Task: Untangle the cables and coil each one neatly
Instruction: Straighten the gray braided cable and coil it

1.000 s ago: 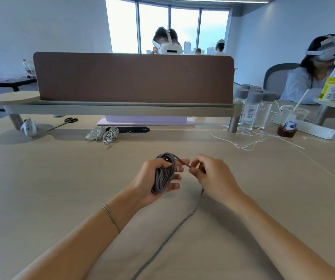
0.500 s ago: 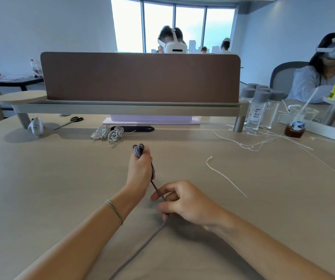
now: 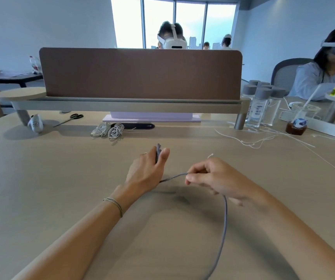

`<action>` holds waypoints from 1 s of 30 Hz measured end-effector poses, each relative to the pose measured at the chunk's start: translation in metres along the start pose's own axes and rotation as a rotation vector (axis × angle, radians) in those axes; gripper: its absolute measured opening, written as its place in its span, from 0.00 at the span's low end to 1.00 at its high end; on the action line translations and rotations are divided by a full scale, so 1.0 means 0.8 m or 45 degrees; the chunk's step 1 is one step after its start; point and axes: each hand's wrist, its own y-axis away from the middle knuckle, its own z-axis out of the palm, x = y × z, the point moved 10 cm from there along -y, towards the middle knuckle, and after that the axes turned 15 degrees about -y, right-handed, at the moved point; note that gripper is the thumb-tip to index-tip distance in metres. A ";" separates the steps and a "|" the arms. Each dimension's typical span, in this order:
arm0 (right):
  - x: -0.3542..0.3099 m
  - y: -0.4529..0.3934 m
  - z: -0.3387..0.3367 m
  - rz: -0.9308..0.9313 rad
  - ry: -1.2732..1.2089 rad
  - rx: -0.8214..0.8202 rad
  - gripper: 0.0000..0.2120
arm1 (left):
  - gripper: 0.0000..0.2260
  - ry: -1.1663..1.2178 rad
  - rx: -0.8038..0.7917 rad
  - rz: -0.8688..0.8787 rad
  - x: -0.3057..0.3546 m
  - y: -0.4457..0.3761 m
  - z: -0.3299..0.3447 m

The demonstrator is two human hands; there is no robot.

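Note:
A grey braided cable (image 3: 224, 223) runs from the table's near edge up in an arc to my right hand (image 3: 213, 177), which pinches it between thumb and fingers. From there a short taut stretch leads left under my left hand (image 3: 146, 170). My left hand is closed on the coiled part of the grey cable (image 3: 158, 151), whose loops poke out above the fingers; most of the coil is hidden in the palm. Two coiled white cables (image 3: 109, 130) lie farther back near the divider.
A brown divider (image 3: 140, 73) on a raised shelf crosses the back of the table. Scissors (image 3: 70, 118) lie at the back left. Loose white cable (image 3: 249, 141), clear bottles (image 3: 260, 106) and a power strip (image 3: 322, 126) sit at the right. People with headsets sit behind and right.
My right hand has slid along the grey cable and moved out to the right, drawing a longer stretch from the coil. My left hand stays closed on the coil, turned knuckles up.

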 end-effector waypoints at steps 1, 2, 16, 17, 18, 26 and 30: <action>-0.011 0.001 -0.014 -0.091 0.027 0.073 0.10 | 0.34 -0.005 -0.058 0.050 0.008 0.002 0.007; -0.019 0.001 -0.026 -0.176 0.005 0.136 0.10 | 0.37 0.019 -0.121 0.105 0.018 0.005 0.015; -0.014 -0.018 -0.073 -0.511 0.382 0.493 0.21 | 0.04 1.215 -1.126 0.206 0.100 0.069 0.059; -0.008 -0.021 -0.072 -0.469 0.399 0.480 0.22 | 0.03 1.374 -1.197 0.133 0.099 0.071 0.062; -0.002 -0.025 -0.071 -0.434 0.409 0.473 0.22 | 0.03 1.479 -1.219 0.073 0.097 0.071 0.063; 0.028 -0.036 -0.044 -0.311 0.576 0.461 0.15 | 0.21 1.682 -0.730 -0.361 0.054 0.037 0.065; 0.034 -0.037 -0.009 -0.282 0.731 0.423 0.11 | 0.19 1.886 -0.669 -0.495 0.053 0.037 0.062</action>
